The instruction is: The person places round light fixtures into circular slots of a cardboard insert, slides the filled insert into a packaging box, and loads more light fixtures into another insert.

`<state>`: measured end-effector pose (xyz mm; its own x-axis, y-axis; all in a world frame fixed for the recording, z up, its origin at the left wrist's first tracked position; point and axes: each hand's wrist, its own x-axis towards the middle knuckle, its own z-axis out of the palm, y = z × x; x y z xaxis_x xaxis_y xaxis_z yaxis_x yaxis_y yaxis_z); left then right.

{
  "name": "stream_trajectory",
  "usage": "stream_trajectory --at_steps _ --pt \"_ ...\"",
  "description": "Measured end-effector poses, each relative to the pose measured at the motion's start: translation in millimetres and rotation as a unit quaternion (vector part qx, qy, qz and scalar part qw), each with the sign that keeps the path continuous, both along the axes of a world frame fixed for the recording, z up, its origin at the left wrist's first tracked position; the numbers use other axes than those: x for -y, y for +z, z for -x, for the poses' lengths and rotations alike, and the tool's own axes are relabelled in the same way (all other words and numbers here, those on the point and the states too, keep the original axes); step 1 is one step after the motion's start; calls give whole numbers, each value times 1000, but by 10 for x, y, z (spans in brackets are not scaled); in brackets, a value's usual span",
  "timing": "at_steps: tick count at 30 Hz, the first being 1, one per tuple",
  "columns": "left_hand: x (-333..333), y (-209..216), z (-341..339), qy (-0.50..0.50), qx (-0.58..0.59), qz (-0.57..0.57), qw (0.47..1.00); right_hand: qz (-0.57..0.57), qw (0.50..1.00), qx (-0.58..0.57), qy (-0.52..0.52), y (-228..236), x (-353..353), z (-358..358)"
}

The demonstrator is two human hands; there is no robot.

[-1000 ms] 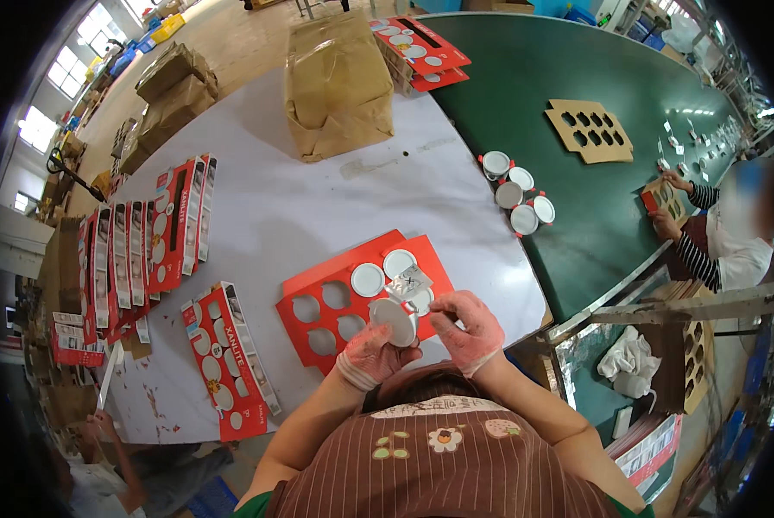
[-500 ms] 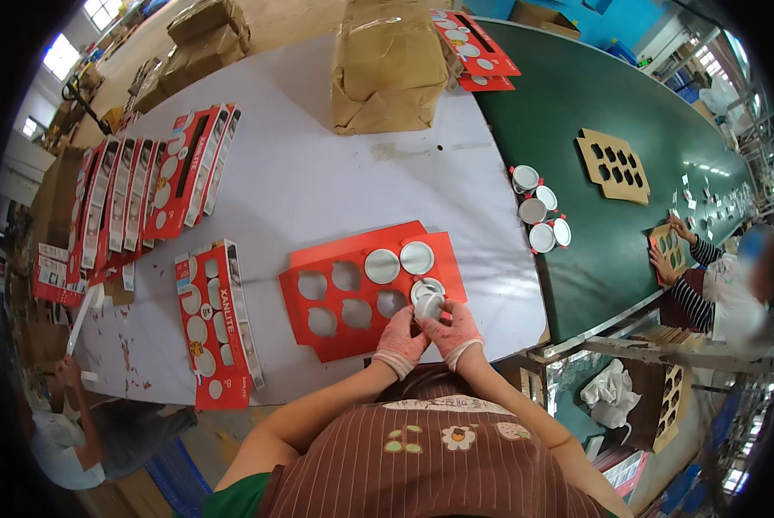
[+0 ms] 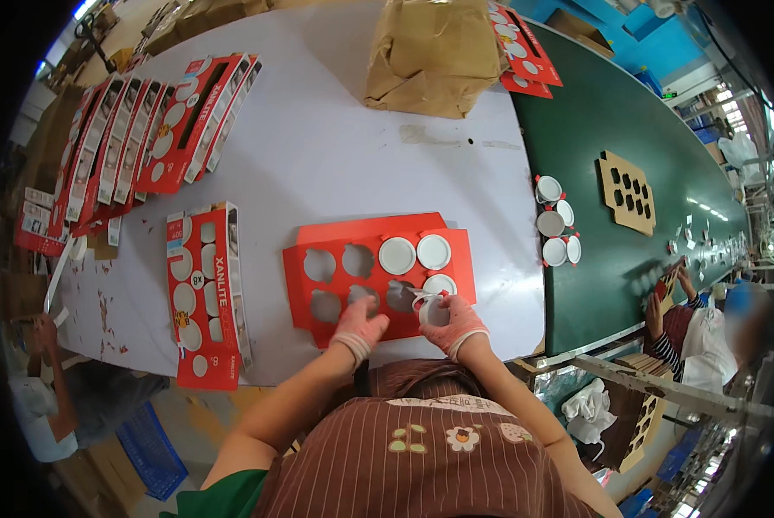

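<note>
A red cardboard insert [image 3: 293, 289] with two rows of round holes lies on the white table before me. Two white round spotlights, one [image 3: 397, 256] beside another [image 3: 433, 252], fill holes at the right of its far row. A third spotlight [image 3: 439, 286] sits in the near row's right end. My right hand [image 3: 461, 328] grips a white round spotlight [image 3: 433, 312] just over the insert's near right edge, with small white parts by its fingertips. My left hand [image 3: 358, 329] holds nothing, its fingers apart over the near row's holes.
A red printed box [image 3: 207, 298] lies left of the insert, with several more boxes [image 3: 184, 125] behind it. A brown wrapped package [image 3: 434, 56] stands at the back. Several spotlights [image 3: 551, 224] cluster on the green table [image 3: 568, 302] at right, where another person [image 3: 706, 337] works.
My left hand has let go of the spotlight and moved left over the insert. My right hand still has the spotlight. The whole view has shifted a little.
</note>
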<state>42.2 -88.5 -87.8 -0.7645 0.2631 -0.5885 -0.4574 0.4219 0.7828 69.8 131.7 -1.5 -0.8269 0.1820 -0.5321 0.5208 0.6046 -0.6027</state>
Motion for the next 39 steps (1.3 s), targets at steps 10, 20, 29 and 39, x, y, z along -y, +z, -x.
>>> stream_trajectory --at_steps 10,20,29,39 --pt "-51 370 522 114 391 -187 894 -281 906 13 317 347 410 415" --pt "-72 545 477 90 412 -224 879 -270 880 -133 367 29 357 405" --pt "-13 415 387 111 419 -264 862 -167 973 -59 148 90 119 305" --pt "-123 514 340 79 426 -268 861 -29 994 109 7 -545 -124 273"
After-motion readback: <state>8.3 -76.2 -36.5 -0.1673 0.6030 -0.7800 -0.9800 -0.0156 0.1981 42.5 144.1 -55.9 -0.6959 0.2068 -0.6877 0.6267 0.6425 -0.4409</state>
